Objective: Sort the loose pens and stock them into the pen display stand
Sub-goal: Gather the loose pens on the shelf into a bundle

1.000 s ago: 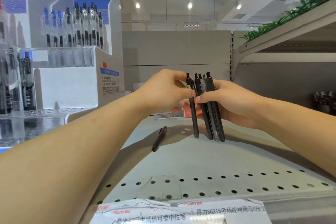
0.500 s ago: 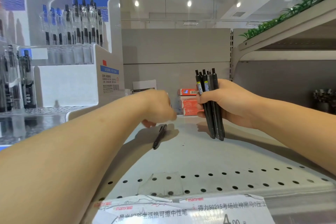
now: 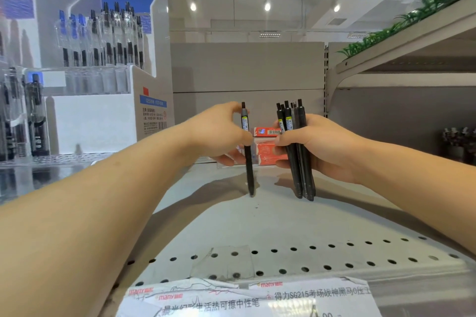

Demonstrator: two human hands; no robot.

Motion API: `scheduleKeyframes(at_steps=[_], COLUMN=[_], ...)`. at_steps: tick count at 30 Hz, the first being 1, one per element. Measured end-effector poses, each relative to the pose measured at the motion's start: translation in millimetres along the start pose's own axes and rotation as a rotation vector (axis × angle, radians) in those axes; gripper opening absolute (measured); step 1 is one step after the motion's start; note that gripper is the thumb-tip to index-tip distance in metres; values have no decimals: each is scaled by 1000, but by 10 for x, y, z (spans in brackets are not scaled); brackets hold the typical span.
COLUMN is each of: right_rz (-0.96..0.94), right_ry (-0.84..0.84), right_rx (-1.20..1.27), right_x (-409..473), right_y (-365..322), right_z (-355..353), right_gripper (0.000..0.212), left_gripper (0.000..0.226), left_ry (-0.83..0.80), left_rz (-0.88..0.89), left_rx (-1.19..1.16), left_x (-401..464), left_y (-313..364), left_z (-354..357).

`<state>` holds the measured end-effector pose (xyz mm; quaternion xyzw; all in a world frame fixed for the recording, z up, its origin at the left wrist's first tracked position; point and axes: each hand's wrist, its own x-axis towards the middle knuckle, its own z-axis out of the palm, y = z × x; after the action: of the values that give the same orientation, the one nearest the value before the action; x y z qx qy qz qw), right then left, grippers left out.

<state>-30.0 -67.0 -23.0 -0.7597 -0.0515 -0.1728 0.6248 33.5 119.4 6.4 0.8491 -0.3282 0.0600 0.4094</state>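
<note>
**Pens in hand at the shelf: one single, one bundle**

Left hand (image 3: 221, 134): closed on a single black pen (image 3: 247, 152), pinched near its upper half between thumb and fingers. The pen stood upright, clicker end up, with a small label band near the top; its tip reached down to the grey shelf (image 3: 257, 226), though contact could not be told.

Right hand (image 3: 319, 147): wrapped firmly round a bundle of black pens (image 3: 296, 152), all upright and clicker ends up, tips low over the shelf. The exact count was unclear, as the barrels overlapped. Single pen and bundle were near each other, not touching.

Pen display stand (image 3: 98, 100): white, with a blue header card, at the left of the shelf, well apart from both hands. Its upper tier held rows of upright pens in clear slots.

Also noted: a stack of red and white boxes (image 3: 268, 145) behind and between the hands; paper price labels (image 3: 247, 298) along the perforated front edge of the shelf.
</note>
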Motion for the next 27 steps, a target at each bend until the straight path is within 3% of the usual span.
scheduleKeyframes(at_steps=[7,16,19,22,24,27], right_rz=[2,-46,-23,-42,-100,-147], right_ry=[-45,-199,-156,-112,-82,-87], right_rx=[22,-147,-156,-318,-471,-572], right_x=[4,-36,-69,-132,-213,-357], right_y=[-5,68,50,-9,-62,-79], right_z=[27,75,56,-76,-258,-711], right_gripper=[27,37,28,18,17,23], left_gripper=[67,28,30,29,24,38], left_ry=[-22,-65,-23,49,10,-85], left_rz=[169,132,184,170,100,41], left_rx=[-11,-305,-135,-21,-52,98], left_x=[-65,-111,-112,-138,-156,-153], left_y=[27,117,143,181,187,254], left_z=[109,263,305,374,455,629])
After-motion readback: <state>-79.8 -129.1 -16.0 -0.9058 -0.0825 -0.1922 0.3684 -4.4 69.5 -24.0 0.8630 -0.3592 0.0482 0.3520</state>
